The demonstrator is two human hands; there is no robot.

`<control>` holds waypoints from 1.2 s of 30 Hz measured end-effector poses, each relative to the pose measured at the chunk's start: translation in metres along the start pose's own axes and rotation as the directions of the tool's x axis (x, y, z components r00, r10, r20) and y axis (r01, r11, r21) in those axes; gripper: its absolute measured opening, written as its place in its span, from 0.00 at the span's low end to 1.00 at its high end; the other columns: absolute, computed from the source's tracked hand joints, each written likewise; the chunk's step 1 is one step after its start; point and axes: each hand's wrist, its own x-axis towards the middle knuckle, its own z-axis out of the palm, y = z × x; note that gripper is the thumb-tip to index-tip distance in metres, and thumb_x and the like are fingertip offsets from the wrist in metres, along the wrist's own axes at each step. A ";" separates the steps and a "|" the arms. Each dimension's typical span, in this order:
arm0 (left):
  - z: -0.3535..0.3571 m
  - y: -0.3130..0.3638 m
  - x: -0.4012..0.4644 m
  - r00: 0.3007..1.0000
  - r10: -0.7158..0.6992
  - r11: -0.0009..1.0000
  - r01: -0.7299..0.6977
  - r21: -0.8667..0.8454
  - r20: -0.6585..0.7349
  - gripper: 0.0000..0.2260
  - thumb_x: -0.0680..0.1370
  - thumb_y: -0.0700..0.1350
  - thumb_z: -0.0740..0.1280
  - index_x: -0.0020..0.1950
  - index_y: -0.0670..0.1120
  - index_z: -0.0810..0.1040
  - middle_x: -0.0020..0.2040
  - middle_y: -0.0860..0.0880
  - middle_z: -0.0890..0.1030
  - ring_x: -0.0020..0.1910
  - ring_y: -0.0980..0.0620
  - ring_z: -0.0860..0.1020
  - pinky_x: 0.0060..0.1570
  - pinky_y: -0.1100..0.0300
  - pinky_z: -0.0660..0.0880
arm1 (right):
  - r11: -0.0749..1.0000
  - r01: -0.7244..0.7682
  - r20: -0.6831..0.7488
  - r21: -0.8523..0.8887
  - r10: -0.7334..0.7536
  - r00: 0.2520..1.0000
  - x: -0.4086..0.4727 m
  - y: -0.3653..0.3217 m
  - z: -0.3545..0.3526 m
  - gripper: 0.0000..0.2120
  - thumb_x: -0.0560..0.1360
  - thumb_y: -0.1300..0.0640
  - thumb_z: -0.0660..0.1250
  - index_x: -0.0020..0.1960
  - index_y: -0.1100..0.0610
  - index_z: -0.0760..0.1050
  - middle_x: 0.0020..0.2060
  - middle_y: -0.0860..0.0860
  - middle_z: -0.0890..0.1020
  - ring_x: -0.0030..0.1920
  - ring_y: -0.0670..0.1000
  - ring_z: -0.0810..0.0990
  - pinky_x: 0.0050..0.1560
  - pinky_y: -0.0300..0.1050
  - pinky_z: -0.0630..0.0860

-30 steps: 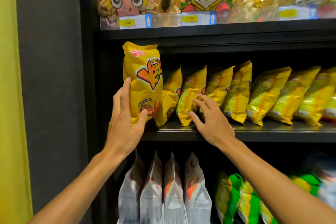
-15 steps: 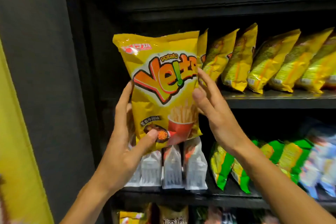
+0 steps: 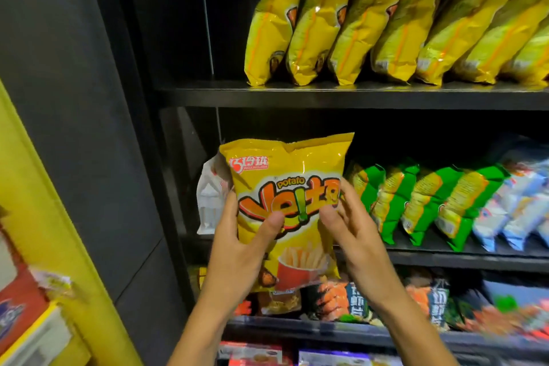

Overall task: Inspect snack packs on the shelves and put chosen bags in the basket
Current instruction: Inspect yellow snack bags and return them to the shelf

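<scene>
Holding the yellow potato-stick bag (image 3: pixel 286 205) in my left hand (image 3: pixel 237 242) and right hand (image 3: pixel 353 235), label facing me; basket unseen, drop-off remains.

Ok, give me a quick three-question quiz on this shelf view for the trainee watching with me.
1. True or false: the yellow potato snack bag is standing on a shelf.
2. Which packs stand directly to the right of the held bag on the middle shelf? A) green and yellow packs B) red boxes C) black tins
3. Fill in: the left hand has its ____ pressed on the bag's front.

Key:
1. False; both hands hold it in front of the shelves, the right hand at its right edge.
2. A, the green and yellow packs.
3. Thumb.
</scene>
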 end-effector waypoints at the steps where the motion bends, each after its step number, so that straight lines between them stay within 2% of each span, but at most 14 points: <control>1: -0.001 -0.004 -0.004 1.000 -0.023 1.000 0.023 0.007 0.010 0.35 0.69 0.66 0.73 0.71 0.51 0.73 0.57 0.59 0.85 0.57 0.59 0.84 0.47 0.68 0.80 | 0.999 -0.013 -0.057 0.043 0.016 0.998 -0.004 0.000 -0.002 0.30 0.74 0.37 0.69 0.73 0.42 0.66 0.61 0.34 0.82 0.63 0.37 0.80 0.57 0.31 0.77; 3: 0.000 -0.012 -0.012 0.996 -0.075 0.997 0.074 0.028 0.046 0.42 0.63 0.73 0.75 0.69 0.49 0.74 0.56 0.58 0.86 0.55 0.58 0.84 0.47 0.68 0.79 | 0.993 -0.010 -0.137 0.116 0.026 0.990 -0.007 -0.003 -0.007 0.26 0.75 0.38 0.68 0.71 0.41 0.67 0.57 0.34 0.84 0.59 0.37 0.82 0.53 0.30 0.78; 5: 0.004 -0.020 -0.020 0.989 -0.118 0.993 0.117 0.013 0.087 0.42 0.62 0.72 0.76 0.68 0.50 0.74 0.56 0.57 0.86 0.55 0.57 0.84 0.48 0.67 0.80 | 0.994 -0.011 -0.145 0.108 0.027 0.989 -0.010 -0.005 -0.010 0.22 0.77 0.45 0.68 0.69 0.46 0.72 0.58 0.44 0.86 0.58 0.45 0.84 0.51 0.37 0.81; 8: 0.004 -0.031 -0.029 0.975 -0.157 0.987 0.159 -0.002 0.159 0.41 0.62 0.68 0.78 0.69 0.51 0.72 0.59 0.56 0.85 0.58 0.56 0.84 0.51 0.64 0.81 | 0.999 -0.034 -0.248 0.023 0.038 0.968 -0.016 -0.002 -0.014 0.07 0.73 0.50 0.69 0.49 0.53 0.80 0.41 0.46 0.88 0.43 0.43 0.87 0.41 0.36 0.80; 10: 0.001 -0.033 -0.033 0.955 -0.187 0.982 0.184 0.037 0.231 0.44 0.61 0.69 0.79 0.73 0.54 0.70 0.64 0.54 0.83 0.63 0.53 0.82 0.57 0.58 0.81 | 0.999 -0.040 -0.309 -0.006 0.037 0.950 -0.023 0.005 -0.016 0.08 0.72 0.51 0.70 0.42 0.56 0.79 0.35 0.46 0.86 0.38 0.44 0.85 0.38 0.35 0.79; 12: 0.000 -0.033 -0.036 0.951 -0.192 0.981 0.187 0.042 0.243 0.49 0.60 0.69 0.79 0.76 0.54 0.67 0.68 0.53 0.80 0.67 0.51 0.79 0.61 0.55 0.80 | 0.999 -0.049 -0.346 -0.007 0.043 0.937 -0.029 0.013 -0.019 0.10 0.73 0.51 0.70 0.42 0.58 0.80 0.35 0.48 0.86 0.39 0.46 0.86 0.40 0.36 0.79; 14: 0.004 -0.030 -0.037 0.972 -0.166 0.986 0.166 0.015 0.167 0.48 0.60 0.71 0.78 0.74 0.52 0.69 0.66 0.53 0.81 0.65 0.52 0.80 0.59 0.58 0.79 | 0.997 -0.073 -0.357 -0.006 0.066 0.932 -0.034 0.021 -0.020 0.10 0.73 0.52 0.70 0.43 0.59 0.81 0.36 0.48 0.87 0.39 0.45 0.86 0.40 0.36 0.79; 16: 0.013 -0.027 -0.037 0.988 -0.132 0.991 0.132 0.009 0.076 0.38 0.64 0.69 0.77 0.67 0.50 0.75 0.58 0.53 0.85 0.58 0.54 0.84 0.53 0.62 0.80 | 0.994 -0.106 -0.334 0.011 0.104 0.937 -0.039 0.025 -0.020 0.10 0.72 0.52 0.70 0.46 0.59 0.82 0.37 0.49 0.88 0.40 0.46 0.87 0.40 0.37 0.80; 18: 0.022 -0.025 -0.039 0.993 -0.116 0.993 0.116 0.009 0.017 0.23 0.70 0.59 0.75 0.60 0.50 0.78 0.51 0.55 0.87 0.51 0.57 0.86 0.46 0.66 0.80 | 0.986 -0.154 -0.307 0.064 0.167 0.937 -0.044 0.028 -0.020 0.12 0.72 0.51 0.70 0.50 0.60 0.82 0.41 0.52 0.88 0.43 0.49 0.88 0.42 0.40 0.82; 20: 0.028 -0.027 -0.044 0.991 -0.131 0.991 0.131 -0.002 -0.032 0.15 0.71 0.51 0.73 0.56 0.50 0.79 0.47 0.55 0.87 0.47 0.57 0.86 0.43 0.67 0.80 | 0.972 -0.162 -0.270 0.172 0.205 0.941 -0.050 0.029 -0.020 0.18 0.74 0.49 0.72 0.58 0.59 0.80 0.50 0.53 0.88 0.51 0.52 0.88 0.48 0.43 0.83; 22: 0.029 -0.031 -0.048 0.992 -0.108 0.994 0.110 0.024 -0.073 0.11 0.74 0.51 0.77 0.53 0.53 0.81 0.47 0.54 0.87 0.47 0.56 0.86 0.43 0.66 0.80 | 0.966 -0.149 -0.239 0.211 0.199 0.950 -0.056 0.031 -0.019 0.26 0.74 0.45 0.75 0.66 0.58 0.77 0.59 0.54 0.86 0.60 0.54 0.85 0.55 0.45 0.82; 25: 0.030 -0.031 -0.051 0.991 -0.108 0.993 0.112 0.048 -0.073 0.12 0.70 0.54 0.78 0.52 0.59 0.83 0.49 0.53 0.87 0.48 0.54 0.86 0.45 0.64 0.80 | 0.968 -0.192 -0.301 0.164 0.234 0.924 -0.059 0.031 -0.017 0.24 0.69 0.49 0.79 0.60 0.60 0.80 0.52 0.55 0.88 0.55 0.56 0.87 0.50 0.46 0.83; 29: 0.032 -0.030 -0.052 0.992 -0.125 0.992 0.125 0.020 -0.016 0.18 0.68 0.50 0.78 0.56 0.51 0.80 0.49 0.52 0.88 0.49 0.52 0.87 0.44 0.61 0.82 | 0.942 -0.260 -0.383 0.213 0.326 0.864 -0.060 0.028 -0.017 0.24 0.66 0.49 0.77 0.54 0.65 0.81 0.43 0.60 0.88 0.44 0.59 0.88 0.39 0.47 0.83; 36: 0.034 -0.032 -0.053 0.990 -0.143 0.989 0.143 0.032 0.006 0.22 0.70 0.51 0.81 0.61 0.50 0.78 0.53 0.52 0.87 0.53 0.50 0.86 0.47 0.58 0.83 | 0.867 -0.326 -0.371 0.376 0.463 0.805 -0.062 0.029 -0.013 0.27 0.66 0.48 0.78 0.57 0.65 0.79 0.48 0.61 0.87 0.49 0.61 0.88 0.50 0.58 0.84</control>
